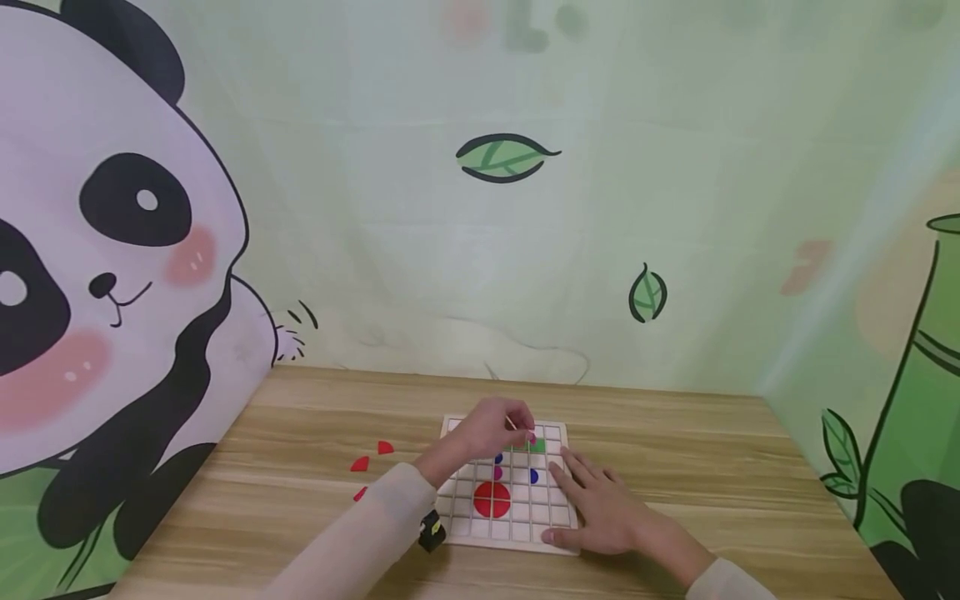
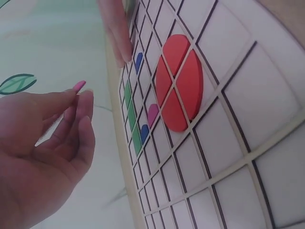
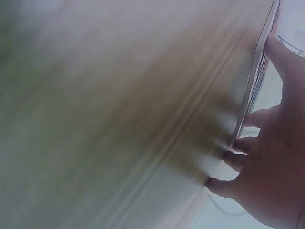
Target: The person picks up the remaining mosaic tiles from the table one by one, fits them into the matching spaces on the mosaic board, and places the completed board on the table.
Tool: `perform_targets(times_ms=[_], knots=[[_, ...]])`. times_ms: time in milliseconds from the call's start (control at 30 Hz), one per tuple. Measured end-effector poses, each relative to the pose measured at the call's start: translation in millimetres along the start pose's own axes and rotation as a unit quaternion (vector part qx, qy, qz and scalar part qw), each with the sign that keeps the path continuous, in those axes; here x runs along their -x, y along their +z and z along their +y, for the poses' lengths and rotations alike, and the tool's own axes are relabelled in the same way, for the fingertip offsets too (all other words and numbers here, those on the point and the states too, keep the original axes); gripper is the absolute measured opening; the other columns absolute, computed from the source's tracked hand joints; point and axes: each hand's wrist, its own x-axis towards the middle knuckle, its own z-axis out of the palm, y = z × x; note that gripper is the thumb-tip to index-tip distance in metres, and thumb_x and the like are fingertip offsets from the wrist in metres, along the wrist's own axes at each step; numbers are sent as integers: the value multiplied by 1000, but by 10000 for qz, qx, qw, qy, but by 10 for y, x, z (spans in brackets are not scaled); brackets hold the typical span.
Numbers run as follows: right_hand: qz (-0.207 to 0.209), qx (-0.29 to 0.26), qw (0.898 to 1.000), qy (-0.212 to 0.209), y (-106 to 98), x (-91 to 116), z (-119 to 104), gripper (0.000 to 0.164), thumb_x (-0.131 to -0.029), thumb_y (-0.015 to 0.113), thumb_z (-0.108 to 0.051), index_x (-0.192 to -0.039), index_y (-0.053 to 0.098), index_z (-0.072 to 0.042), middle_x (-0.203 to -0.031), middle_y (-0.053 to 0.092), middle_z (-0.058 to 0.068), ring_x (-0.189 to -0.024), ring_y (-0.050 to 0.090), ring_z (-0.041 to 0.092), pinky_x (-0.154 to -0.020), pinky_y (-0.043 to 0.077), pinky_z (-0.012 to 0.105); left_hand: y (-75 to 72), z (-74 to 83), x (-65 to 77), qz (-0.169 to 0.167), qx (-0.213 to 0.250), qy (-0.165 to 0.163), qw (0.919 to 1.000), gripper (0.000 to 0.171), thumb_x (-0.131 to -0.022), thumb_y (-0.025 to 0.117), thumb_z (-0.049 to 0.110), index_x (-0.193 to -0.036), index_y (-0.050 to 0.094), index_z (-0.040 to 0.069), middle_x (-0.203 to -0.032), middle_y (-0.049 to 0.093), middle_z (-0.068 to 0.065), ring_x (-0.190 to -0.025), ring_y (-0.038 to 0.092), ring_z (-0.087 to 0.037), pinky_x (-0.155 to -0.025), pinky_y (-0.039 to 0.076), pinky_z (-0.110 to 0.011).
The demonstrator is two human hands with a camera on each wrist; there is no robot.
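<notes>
A white grid board (image 1: pixel 517 536) lies on the table. My left hand (image 1: pixel 491 425) is over its far part, pinching a small pink piece (image 2: pixel 79 86) between thumb and fingertips. Below that hand, a green strip (image 2: pixel 131 114) fills a row of cells. Nearer me, red quarter pieces (image 1: pixel 483 492) form a circle around a grid crossing. Between them sit a magenta piece (image 1: pixel 498 473) and a blue piece (image 2: pixel 144 135), with another blue piece (image 1: pixel 534 476) farther right. My right hand (image 1: pixel 603 510) rests with fingers spread along the board's right edge, thumb at the near corner.
Loose red quarter pieces (image 1: pixel 386 447) lie on the wooden table (image 1: pixel 300 433) left of the board. A small black device (image 1: pixel 432 532) shows beside the left sleeve. Behind the table hangs a printed backdrop (image 1: pixel 375 208) with a panda and leaves.
</notes>
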Motion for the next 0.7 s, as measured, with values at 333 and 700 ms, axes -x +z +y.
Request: perform_targets(times_ms=[333, 700], knots=[[20, 39, 10000, -88, -15, 15, -11, 104, -94, 50, -83, -167, 31, -10, -175, 17, 18, -160, 17, 43, -117, 25, 75, 133, 18, -113, -335, -1164, -145, 9925, 6, -99, 77, 17, -95, 74, 21, -87, 68, 10, -79, 62, -7, -73, 53, -24], [32, 22, 10000, -58, 0, 11, 1, 104, -93, 50, -83, -167, 32, -11, -175, 17, 17, -160, 16, 42, -118, 24, 74, 224, -68, -170, -384, -1166, -417, 9916, 7, -100, 75, 17, -94, 74, 21, -87, 68, 9, -78, 62, -8, -73, 53, -25]])
